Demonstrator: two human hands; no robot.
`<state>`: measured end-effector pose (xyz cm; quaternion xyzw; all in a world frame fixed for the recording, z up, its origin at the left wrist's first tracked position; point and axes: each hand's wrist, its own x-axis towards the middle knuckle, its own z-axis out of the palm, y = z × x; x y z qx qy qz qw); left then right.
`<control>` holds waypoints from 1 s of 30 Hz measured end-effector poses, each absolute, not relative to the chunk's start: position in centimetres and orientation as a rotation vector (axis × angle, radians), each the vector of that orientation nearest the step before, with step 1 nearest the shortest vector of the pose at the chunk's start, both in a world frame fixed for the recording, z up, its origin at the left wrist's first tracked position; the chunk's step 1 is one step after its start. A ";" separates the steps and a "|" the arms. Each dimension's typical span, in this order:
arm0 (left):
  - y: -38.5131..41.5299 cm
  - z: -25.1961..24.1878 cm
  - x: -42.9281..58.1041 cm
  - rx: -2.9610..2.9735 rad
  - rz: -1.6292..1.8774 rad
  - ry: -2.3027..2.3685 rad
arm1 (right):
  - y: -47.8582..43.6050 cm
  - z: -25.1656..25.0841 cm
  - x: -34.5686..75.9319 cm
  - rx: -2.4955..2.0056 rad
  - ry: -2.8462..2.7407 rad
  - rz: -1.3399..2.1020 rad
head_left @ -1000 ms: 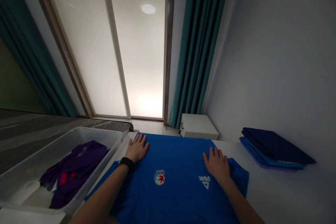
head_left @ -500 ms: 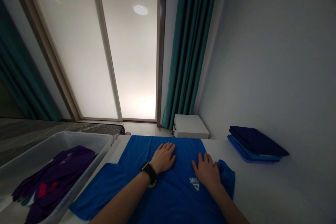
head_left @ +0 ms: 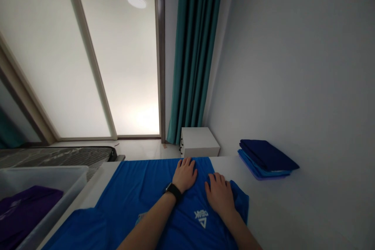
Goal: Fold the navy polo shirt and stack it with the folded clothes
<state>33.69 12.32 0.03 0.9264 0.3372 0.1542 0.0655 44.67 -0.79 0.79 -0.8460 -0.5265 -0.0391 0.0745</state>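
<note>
A bright blue T-shirt [head_left: 137, 191] with a white logo lies spread flat on the white table [head_left: 293, 211] in front of me. My left hand [head_left: 185, 174], with a black watch on the wrist, lies open and flat on the shirt near its far edge. Close beside it, my right hand [head_left: 219, 195] rests open and flat on the shirt's right side, next to the right sleeve. Neither hand holds anything.
A stack of folded blue and dark navy clothes [head_left: 265, 159] sits on the table at the far right by the wall. A clear plastic bin [head_left: 58, 187] with purple garments [head_left: 17, 211] stands at the left. Beyond are a small white cabinet [head_left: 199, 146], teal curtain and sliding glass door.
My left hand has slid right across the shirt, from its left shoulder to beside my right hand. The view has swung to the right.
</note>
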 end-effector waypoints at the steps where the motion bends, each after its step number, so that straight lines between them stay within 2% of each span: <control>1: 12.3 -0.2 33.7 2.803 0.470 1.009 | -0.2 1.1 45.3 -2.543 -1.573 -0.117; 6: 12.4 -0.8 33.5 2.832 0.485 0.979 | 4.0 1.9 49.2 -2.611 -1.405 -0.010; 15: 12.1 -0.7 33.8 2.831 0.622 1.070 | 9.2 0.4 50.7 -2.587 -1.339 0.065; 30: 12.5 -1.3 33.8 2.760 0.451 1.135 | 7.9 0.1 54.1 -2.524 -1.225 0.189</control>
